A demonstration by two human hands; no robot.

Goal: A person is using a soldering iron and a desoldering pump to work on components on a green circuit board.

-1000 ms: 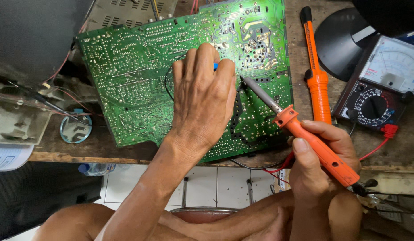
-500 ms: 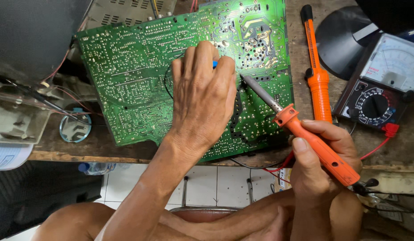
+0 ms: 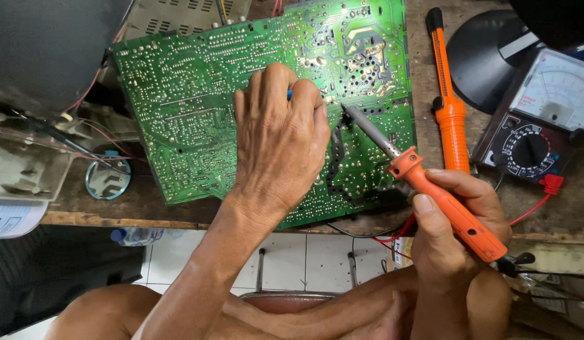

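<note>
Mid-job, I'd say: the right hand (image 3: 452,233) is closed around the orange iron (image 3: 430,195), tip touching the green board (image 3: 197,119) on the bench, while the left hand (image 3: 282,138) pinches something small and blue there.

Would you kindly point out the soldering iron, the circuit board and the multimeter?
soldering iron (image 3: 452,214), head view, on its orange handle.
circuit board (image 3: 191,107), head view, on its bare green solder side.
multimeter (image 3: 531,150), head view, on its selector dial.
</note>
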